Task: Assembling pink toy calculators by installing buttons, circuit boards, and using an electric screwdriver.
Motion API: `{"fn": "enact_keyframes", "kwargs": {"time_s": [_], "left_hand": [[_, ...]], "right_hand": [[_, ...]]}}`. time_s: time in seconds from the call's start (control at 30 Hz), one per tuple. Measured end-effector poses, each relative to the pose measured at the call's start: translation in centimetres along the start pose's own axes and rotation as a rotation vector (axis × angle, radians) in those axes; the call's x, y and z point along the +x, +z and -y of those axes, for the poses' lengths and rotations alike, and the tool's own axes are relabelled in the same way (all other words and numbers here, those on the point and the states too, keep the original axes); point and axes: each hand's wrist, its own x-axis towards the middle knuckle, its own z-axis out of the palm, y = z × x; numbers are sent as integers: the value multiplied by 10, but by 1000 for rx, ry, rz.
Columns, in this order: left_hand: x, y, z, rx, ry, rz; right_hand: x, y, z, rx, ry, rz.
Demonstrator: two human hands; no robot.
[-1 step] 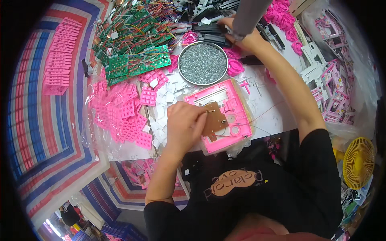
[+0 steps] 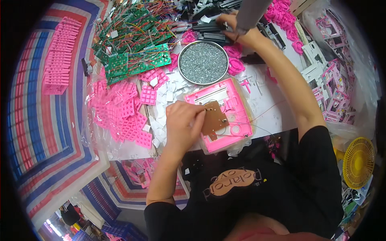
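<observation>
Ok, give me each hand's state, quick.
Left hand: closed, thumb and finger pinched at the brown board's edge.
Right hand: fingers bent at the black parts, partly behind the grey tool; grip cannot be told.

The only real lettering I can make out is on the black T-shirt (image 2: 277, 201), just past the tabletop's (image 2: 277, 116) near edge. It's a couple of curved words running over and around a tan patch (image 2: 235, 178) on the chest, plus some tiny print by a yellow dot, way too small to read. The pink keypads (image 2: 148, 95) toward the tabletop's left edge seem to have little marks on their keys, also illegible. Same deal with the printed pink-and-white panels (image 2: 337, 90) by the right edge: busy graphics, nothing I can read.
</observation>
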Motion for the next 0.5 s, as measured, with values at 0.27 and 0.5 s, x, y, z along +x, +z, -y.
{"fn": "enact_keyframes", "kwargs": {"time_s": [0.27,0.5], "left_hand": [[-12,10,3,-190,-290,-175],[-11,11,-1,-105,-214,-189]], "right_hand": [[-2,-21,17,148,70,118],[-30,-21,22,169,327,-146]]}}
